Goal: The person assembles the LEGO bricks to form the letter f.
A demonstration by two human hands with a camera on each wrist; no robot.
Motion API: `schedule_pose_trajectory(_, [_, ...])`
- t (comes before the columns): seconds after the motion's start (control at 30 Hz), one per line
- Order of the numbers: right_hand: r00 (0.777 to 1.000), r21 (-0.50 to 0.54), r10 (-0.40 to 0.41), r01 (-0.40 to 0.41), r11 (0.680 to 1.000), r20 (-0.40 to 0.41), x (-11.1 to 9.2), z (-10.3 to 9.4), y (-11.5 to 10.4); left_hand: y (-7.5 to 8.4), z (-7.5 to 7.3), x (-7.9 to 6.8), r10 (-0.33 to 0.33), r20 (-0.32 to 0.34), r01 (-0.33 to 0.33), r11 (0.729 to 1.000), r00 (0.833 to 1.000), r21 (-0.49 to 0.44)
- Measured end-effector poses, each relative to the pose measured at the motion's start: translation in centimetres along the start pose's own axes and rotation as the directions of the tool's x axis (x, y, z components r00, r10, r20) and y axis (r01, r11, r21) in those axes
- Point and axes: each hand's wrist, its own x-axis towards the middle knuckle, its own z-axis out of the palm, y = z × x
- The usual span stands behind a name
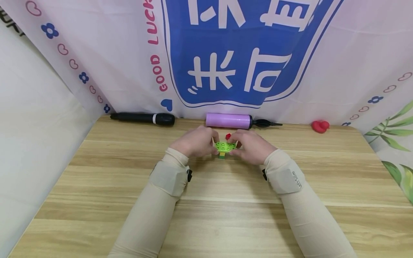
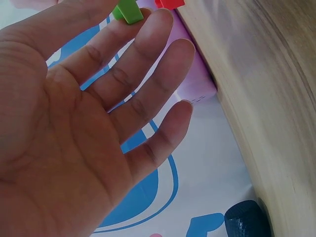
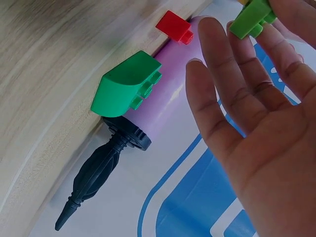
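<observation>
Between both hands is a light green studded toy brick [image 1: 225,146], over a small stack with yellow and green parts [image 1: 222,155]. My left hand [image 1: 196,142] pinches its left end between thumb and finger; my right hand [image 1: 253,146] pinches the right end. The left wrist view catches the light green brick [image 2: 129,12] at the left fingertips, other fingers extended. A corner of the same brick [image 3: 253,19] shows by the right hand [image 3: 261,108]. Just behind lies a red brick [image 3: 173,26]. A green curved brick [image 3: 126,86] stands near the right hand, concealed by it in the head view.
Along the back edge of the wooden table [image 1: 226,215] lie a black microphone [image 1: 142,118], a purple hand pump [image 1: 228,120] with a black nozzle [image 1: 264,123], and a red rounded object [image 1: 320,126]. A printed cloth [image 1: 129,53] hangs right behind them.
</observation>
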Motion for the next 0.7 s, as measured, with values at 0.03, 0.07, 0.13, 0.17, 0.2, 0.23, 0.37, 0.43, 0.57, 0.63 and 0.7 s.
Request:
schedule_pose_trajectory(0.03, [1.0,0.0,0.0,0.0,1.0,0.0,0.0,0.0,0.0,0.0,0.0,0.0,0.001,0.0,-0.001,1.0,1.0,-0.001])
schedule_pose_trajectory(0.07, [1.0,0.0,-0.001,0.001,1.0,-0.001,0.0,0.0,0.1,0.0,0.0,0.0,0.001,-0.002,-0.001,1.0,1.0,-0.001])
schedule_pose_trajectory(0.13, [1.0,-0.002,-0.002,0.002,1.0,-0.001,0.1,0.0,0.1,0.0,0.0,0.0,0.003,-0.005,-0.003,1.0,1.0,0.0])
schedule_pose_trajectory(0.17, [1.0,-0.004,-0.003,0.003,1.0,-0.001,0.1,0.0,0.1,0.0,0.0,0.0,0.003,-0.006,-0.003,1.0,1.0,0.0])
schedule_pose_trajectory(0.2, [1.0,-0.005,-0.004,0.004,1.0,0.0,0.1,0.0,0.1,0.0,0.0,0.1,0.004,-0.007,-0.004,1.0,1.0,0.001])
schedule_pose_trajectory(0.23, [1.0,-0.006,-0.003,0.003,1.0,0.001,0.1,0.0,0.2,0.0,0.0,0.1,0.005,-0.007,-0.005,1.0,1.0,0.003])
schedule_pose_trajectory(0.37, [1.0,-0.005,-0.001,0.001,1.0,0.007,0.1,0.0,0.3,-0.1,0.0,0.1,0.007,-0.004,-0.007,1.0,1.0,0.002])
schedule_pose_trajectory(0.43, [1.0,0.004,0.001,-0.001,1.0,0.011,0.1,0.1,0.5,-0.1,0.0,0.1,0.011,-0.002,-0.011,1.0,1.0,0.0])
schedule_pose_trajectory(0.57, [0.999,-0.009,0.027,-0.027,1.0,0.033,0.1,0.3,0.9,-0.3,0.0,0.2,0.016,0.008,-0.016,1.0,1.0,-0.002])
schedule_pose_trajectory(0.63, [0.997,-0.048,0.061,-0.059,0.997,0.052,0.1,0.5,1.1,-0.3,-0.1,0.2,0.015,0.012,-0.015,1.0,1.0,0.001])
schedule_pose_trajectory(0.7, [0.994,-0.096,0.091,-0.085,0.992,0.065,0.1,0.7,1.4,-0.4,-0.1,0.2,0.012,0.014,-0.013,1.0,1.0,0.005])
